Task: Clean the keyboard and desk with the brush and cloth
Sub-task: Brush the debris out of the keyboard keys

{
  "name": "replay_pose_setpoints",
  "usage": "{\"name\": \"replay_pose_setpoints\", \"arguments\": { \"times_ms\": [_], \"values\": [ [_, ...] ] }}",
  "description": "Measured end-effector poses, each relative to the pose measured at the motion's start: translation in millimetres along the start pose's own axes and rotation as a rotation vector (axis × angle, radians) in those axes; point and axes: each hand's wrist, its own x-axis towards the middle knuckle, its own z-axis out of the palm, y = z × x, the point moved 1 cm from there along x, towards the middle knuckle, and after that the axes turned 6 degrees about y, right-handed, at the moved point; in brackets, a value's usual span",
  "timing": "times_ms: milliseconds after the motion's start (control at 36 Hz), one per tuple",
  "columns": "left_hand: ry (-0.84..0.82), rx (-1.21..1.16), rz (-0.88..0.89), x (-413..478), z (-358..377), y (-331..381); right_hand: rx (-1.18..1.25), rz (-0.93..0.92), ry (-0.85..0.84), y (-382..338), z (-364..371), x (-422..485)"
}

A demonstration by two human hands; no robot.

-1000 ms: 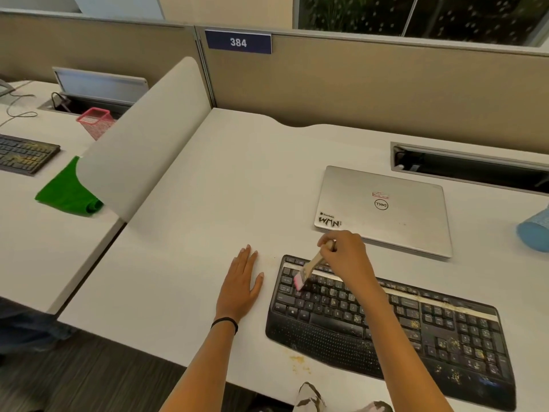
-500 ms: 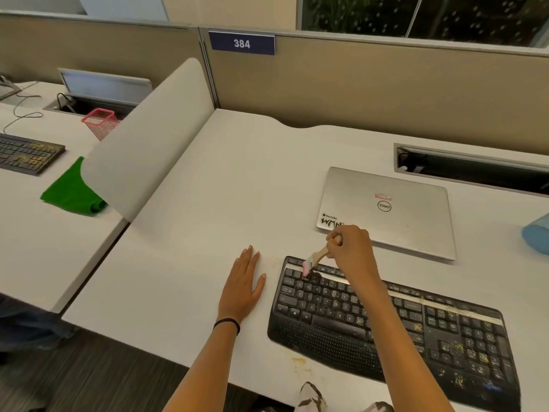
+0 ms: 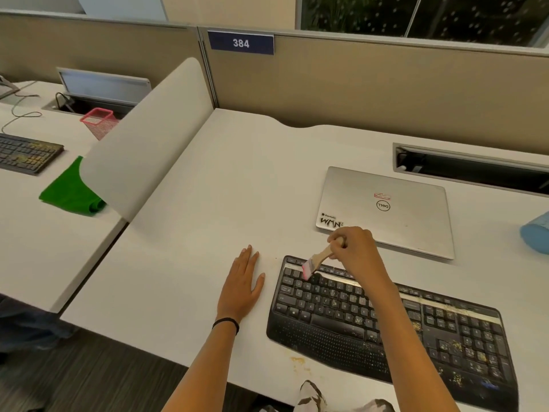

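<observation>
Though dirty — two keyboards (image 3: 445,331) (image 3: 28,153), one brush (image 3: 316,261)

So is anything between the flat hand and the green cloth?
Yes. The curved white divider stands between the left hand and the green cloth, which lies on the next desk, partly hidden behind it.

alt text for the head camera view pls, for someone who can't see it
A person's right hand grips a small brush, its pink bristles on the top left keys of a crumb-strewn black keyboard on a white desk. The left hand rests flat on the desk beside the keyboard. A closed silver laptop lies behind it.
</observation>
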Motion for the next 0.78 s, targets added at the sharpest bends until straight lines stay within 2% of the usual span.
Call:
{"name": "replay_pose_setpoints", "arguments": {
  "times_ms": [83,139,333,556,639,778],
  "values": [
    [0.000,-0.008,-0.003,0,0,0,-0.049,-0.040,0.134,4,-4,-1],
    [-0.001,-0.007,-0.006,0,1,0,-0.049,-0.064,0.163,3,-7,-3],
    [0.007,-0.010,-0.005,0,-1,1,-0.040,-0.048,-0.010,6,-1,-3],
    [-0.001,-0.002,-0.003,0,-1,1,-0.138,-0.123,0.173,11,-10,-6],
    [-0.004,-0.003,-0.004,0,0,0,-0.150,-0.124,0.175,16,-18,-5],
    [-0.002,-0.008,-0.003,0,-1,1,-0.155,-0.141,0.087,27,-26,0]
  ]
}}
